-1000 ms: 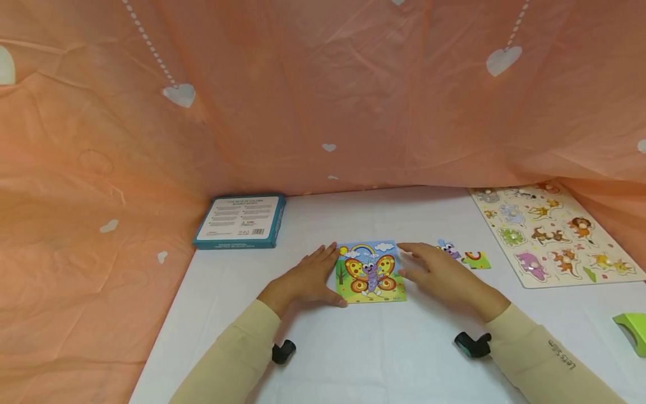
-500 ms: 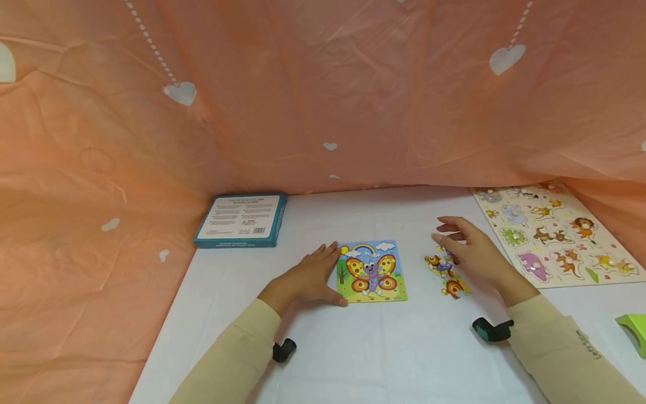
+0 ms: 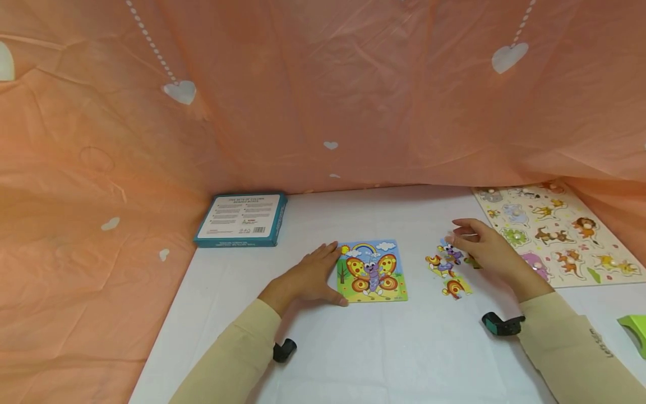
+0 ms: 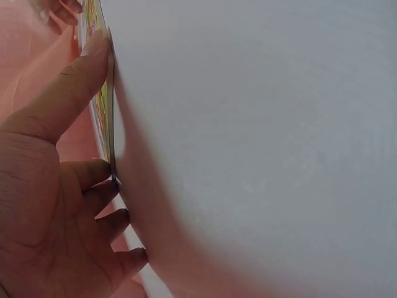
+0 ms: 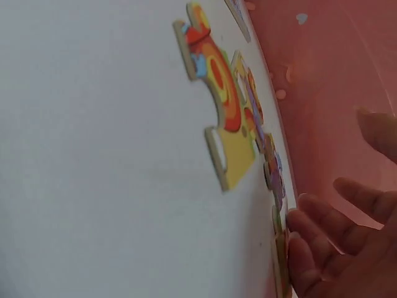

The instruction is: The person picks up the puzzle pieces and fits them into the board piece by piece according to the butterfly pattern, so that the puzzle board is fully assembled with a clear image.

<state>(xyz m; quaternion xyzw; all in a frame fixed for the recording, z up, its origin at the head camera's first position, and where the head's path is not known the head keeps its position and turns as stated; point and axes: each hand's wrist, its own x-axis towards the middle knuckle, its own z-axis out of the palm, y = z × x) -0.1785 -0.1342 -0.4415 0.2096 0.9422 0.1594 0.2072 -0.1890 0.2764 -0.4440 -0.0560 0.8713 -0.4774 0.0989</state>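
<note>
A square butterfly picture board point(image 3: 372, 272) lies flat on the white table. My left hand point(image 3: 310, 275) rests at its left side, fingers spread along the left edge and thumb on the lower left corner; the left wrist view shows the thumb point(image 4: 74, 87) against the board's edge. To the board's right lies a loose cluster of jigsaw pieces, among them an orange-and-yellow one point(image 3: 456, 289) and a purple one point(image 3: 452, 253). Over the far right of that cluster is my right hand point(image 3: 487, 252), fingers loosely bent. In the right wrist view its lower fingers point(image 5: 316, 242) reach a piece at the edge.
At the back left lies a teal-edged box point(image 3: 241, 220). A cream animal peg puzzle board point(image 3: 560, 238) occupies the back right. A green curved block point(image 3: 635, 331) sits at the right edge. Orange cloth point(image 3: 328, 101) hangs behind the table.
My right hand has left the butterfly board's right edge and moved right to the pieces. The pieces now lie closer to the board, grouped together. My left hand has stayed put.
</note>
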